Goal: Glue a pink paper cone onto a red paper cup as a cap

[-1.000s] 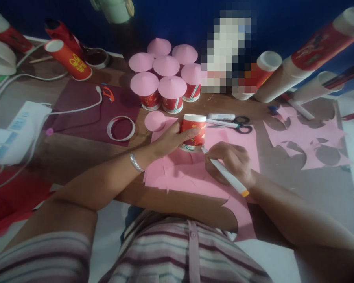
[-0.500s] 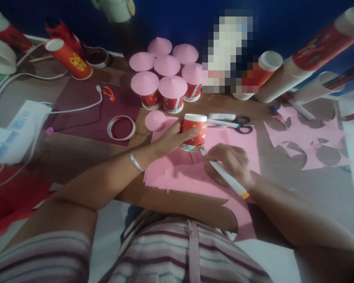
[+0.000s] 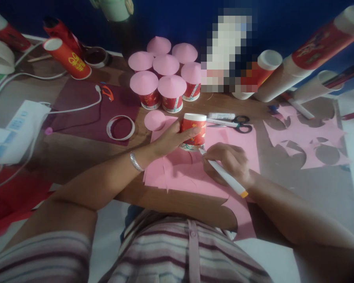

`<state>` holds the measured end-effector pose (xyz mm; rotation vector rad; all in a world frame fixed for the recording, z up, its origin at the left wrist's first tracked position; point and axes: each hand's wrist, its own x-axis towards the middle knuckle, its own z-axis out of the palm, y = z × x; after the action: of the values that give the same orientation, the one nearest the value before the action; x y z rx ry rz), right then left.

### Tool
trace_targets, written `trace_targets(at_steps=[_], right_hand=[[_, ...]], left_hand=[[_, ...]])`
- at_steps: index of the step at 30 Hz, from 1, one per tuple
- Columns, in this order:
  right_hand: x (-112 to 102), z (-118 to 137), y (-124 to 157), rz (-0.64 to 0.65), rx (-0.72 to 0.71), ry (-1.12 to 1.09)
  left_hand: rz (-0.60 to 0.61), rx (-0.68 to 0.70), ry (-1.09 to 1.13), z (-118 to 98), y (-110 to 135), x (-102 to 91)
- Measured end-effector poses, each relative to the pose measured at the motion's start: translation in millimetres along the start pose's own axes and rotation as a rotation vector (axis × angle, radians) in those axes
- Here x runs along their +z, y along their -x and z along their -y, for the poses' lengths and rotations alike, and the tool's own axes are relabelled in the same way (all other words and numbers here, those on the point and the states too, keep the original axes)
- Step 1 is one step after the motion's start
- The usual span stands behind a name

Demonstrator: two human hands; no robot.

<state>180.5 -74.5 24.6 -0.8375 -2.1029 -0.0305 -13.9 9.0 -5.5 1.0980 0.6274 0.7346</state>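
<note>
My left hand (image 3: 177, 137) is wrapped round a red paper cup (image 3: 199, 135) with gold print and a white rim, held upright over pink paper sheets (image 3: 191, 177). Green marks show on the white band at its bottom. In my right hand (image 3: 228, 161) is a white marker pen (image 3: 230, 179) with a yellow end, its tip at the cup's lower edge. Beside the cup lie scissors (image 3: 243, 127) with black handles and a small white tube (image 3: 222, 116). A pink paper disc (image 3: 155, 120) rests left of the cup.
Several red cups with pink cone tops (image 3: 172, 87) stand behind. Pink paper scraps (image 3: 309, 137) with round holes lie right, below tall red-and-white tubes (image 3: 312, 49). At left are a tape roll (image 3: 120, 138), a maroon sheet (image 3: 85, 118), white cables and a white box (image 3: 26, 129).
Very little differs. The marker tip has shifted slightly along the cup's lower edge, while both hands keep their grip.
</note>
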Motion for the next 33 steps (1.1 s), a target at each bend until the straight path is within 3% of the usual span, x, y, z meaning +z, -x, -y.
trace_targets(at_steps=[21, 33], right_hand=[[1.2, 3.8, 0.7, 0.031, 0.047, -0.063], [-3.4, 9.3, -1.3, 0.097, 0.225, -0.125]], left_hand=[[-0.007, 0.018, -0.051, 0.3, 0.0, -0.3], [0.035, 0.044, -0.018, 1.4, 0.0, -1.3]])
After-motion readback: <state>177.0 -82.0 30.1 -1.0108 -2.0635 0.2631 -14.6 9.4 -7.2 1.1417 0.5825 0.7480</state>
